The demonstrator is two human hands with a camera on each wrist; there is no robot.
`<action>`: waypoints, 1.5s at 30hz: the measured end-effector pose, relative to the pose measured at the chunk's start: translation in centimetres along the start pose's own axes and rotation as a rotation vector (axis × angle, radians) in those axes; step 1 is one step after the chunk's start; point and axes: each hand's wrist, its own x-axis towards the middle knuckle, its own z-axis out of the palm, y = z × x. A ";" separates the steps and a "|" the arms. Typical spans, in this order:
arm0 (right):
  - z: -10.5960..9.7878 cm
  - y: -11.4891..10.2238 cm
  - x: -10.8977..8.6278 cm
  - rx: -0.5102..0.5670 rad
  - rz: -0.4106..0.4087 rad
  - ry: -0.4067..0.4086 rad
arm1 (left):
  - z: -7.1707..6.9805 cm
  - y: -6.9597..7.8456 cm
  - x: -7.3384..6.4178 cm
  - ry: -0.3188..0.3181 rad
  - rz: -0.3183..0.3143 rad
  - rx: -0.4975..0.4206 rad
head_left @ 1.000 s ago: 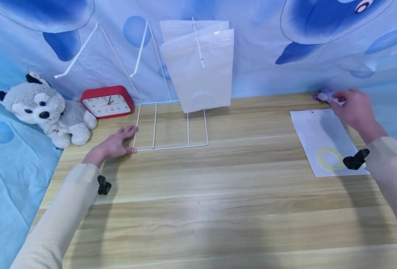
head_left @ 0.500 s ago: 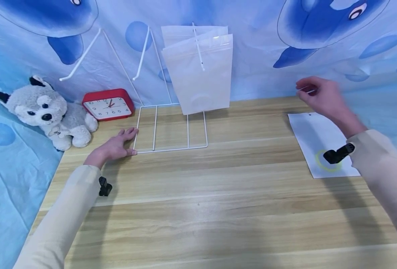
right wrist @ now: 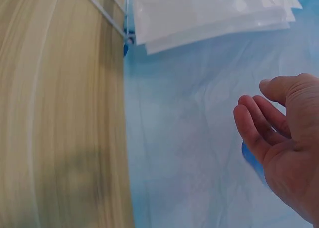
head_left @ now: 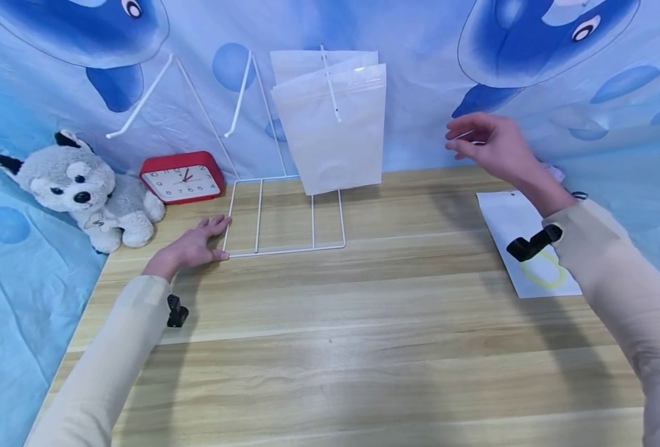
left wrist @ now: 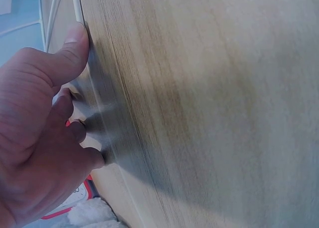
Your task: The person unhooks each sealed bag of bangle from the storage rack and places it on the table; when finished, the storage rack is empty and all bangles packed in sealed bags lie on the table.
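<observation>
My left hand (head_left: 191,244) rests at the left end of a white wire rack (head_left: 285,251), its thumb on the front corner and its fingers spread along the side wire. In the left wrist view the thumb (left wrist: 75,41) touches the wire while the other fingertips reach the tabletop. Clear zip bags (head_left: 335,136) hang from the rack's right prong. To their right, my right hand (head_left: 492,141) is raised before the blue backdrop. Nothing shows between its loosely bent fingers in the right wrist view, where the bags (right wrist: 209,13) hang beyond the fingertips.
A red alarm clock (head_left: 181,177) and a husky plush (head_left: 84,186) stand at the back left. At right, a white sheet with a yellow ring (head_left: 543,269) lies under my right forearm. A small purple object (head_left: 554,171) is partly hidden behind that wrist. Two bare rack prongs (head_left: 140,102) stick up.
My right hand has let go of the small purple object at the back right and moved left and up toward the bags. The left hand stays on the rack.
</observation>
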 end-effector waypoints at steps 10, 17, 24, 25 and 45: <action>1.6 -3.3 2.1 0.134 -0.059 -0.012 | -0.2 0.0 -0.1 0.002 -0.004 -0.001; 2.2 -5.8 4.0 0.183 -0.062 0.016 | -0.3 -0.2 0.2 -0.001 -0.007 0.006; 2.7 -8.1 5.8 0.191 -0.020 0.001 | -0.3 -0.2 0.2 0.004 -0.005 0.005; 2.8 -8.4 6.1 0.208 -0.014 0.001 | -0.3 -0.2 0.2 0.005 -0.003 0.004; 4.8 -10.8 8.7 0.421 0.019 -0.071 | 0.1 -0.4 0.1 -0.006 -0.011 -0.019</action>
